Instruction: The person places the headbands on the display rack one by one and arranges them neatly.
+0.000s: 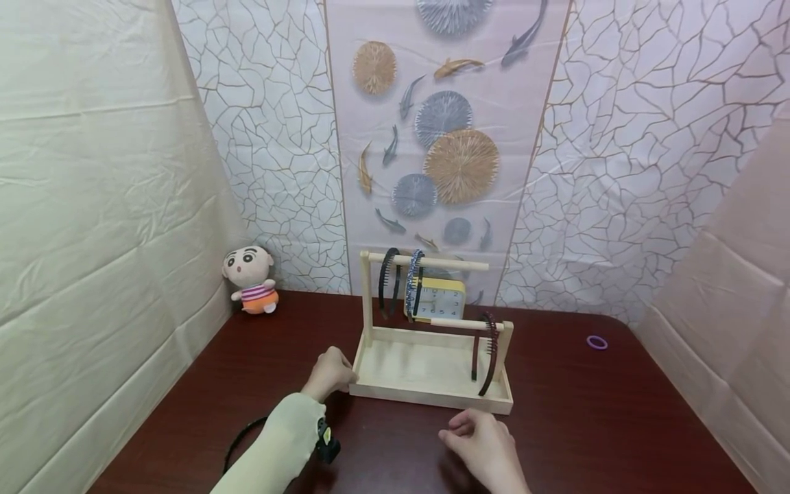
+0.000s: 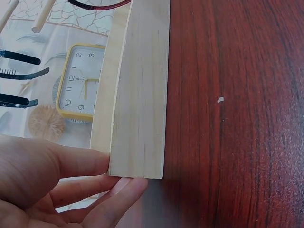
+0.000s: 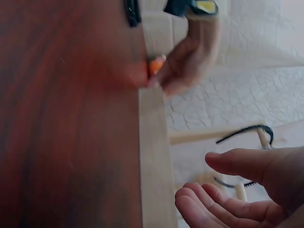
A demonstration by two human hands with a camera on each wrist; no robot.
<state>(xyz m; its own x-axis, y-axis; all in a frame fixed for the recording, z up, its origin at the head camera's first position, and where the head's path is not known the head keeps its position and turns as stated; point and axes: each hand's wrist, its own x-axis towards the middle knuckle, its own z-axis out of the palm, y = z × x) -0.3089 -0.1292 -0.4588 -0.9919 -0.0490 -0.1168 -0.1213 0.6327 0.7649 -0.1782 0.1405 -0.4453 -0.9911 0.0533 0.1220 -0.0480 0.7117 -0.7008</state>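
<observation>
A light wooden headband rack (image 1: 426,396) with a tray base and two bars stands on the dark red table. My left hand (image 1: 331,374) pinches the tray's near left corner, thumb at the rim and fingers against the end, as the left wrist view shows. In front of the tray, my right hand (image 1: 483,442) hovers with loosely bent fingers and holds nothing. From the upper bar hang a black headband (image 1: 384,278) and a blue patterned headband (image 1: 411,288). A dark red headband (image 1: 492,353) hangs on the lower bar, near its right post.
A yellow-framed clock (image 1: 453,298) stands behind the rack. At the back left sits a plush doll (image 1: 251,280). A purple ring (image 1: 596,342) lies on the table's right side. Hanging cloth (image 1: 105,274) borders the table, and a dark cable (image 1: 237,439) runs by the left forearm.
</observation>
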